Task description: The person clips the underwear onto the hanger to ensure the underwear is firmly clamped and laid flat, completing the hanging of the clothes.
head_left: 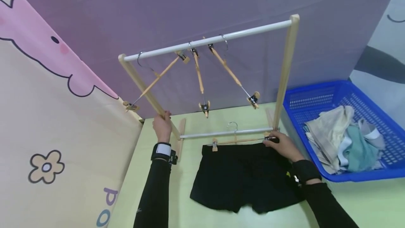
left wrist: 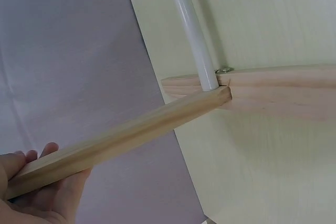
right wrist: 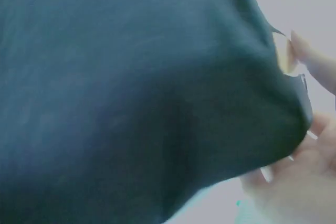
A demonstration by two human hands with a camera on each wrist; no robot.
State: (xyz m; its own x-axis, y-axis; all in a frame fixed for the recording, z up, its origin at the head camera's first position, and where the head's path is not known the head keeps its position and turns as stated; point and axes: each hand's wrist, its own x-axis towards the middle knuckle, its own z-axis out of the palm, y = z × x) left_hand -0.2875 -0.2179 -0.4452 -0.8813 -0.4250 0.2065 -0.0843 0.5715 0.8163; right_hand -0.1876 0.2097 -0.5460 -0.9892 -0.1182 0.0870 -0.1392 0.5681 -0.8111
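My left hand (head_left: 162, 127) grips the left wooden post (left wrist: 121, 135) of a small clothes rack. The left wrist view has fingers on both sides of that post. Black shorts (head_left: 243, 175) hang by the waistband from a wooden clip hanger (head_left: 242, 140), in front of the rack's lower white bar (head_left: 218, 134). My right hand (head_left: 284, 146) holds the hanger's right clip at the waistband corner. In the right wrist view the thumb touches the wooden clip (right wrist: 283, 53), and the fingers lie partly hidden behind the dark cloth.
Three clip hangers without clothes, one of them in the middle (head_left: 198, 71), hang from the rack's upper white bar (head_left: 259, 30). A blue basket (head_left: 367, 97) at the right holds crumpled clothes (head_left: 360, 147). A purple backdrop (head_left: 177, 6) stands behind the rack.
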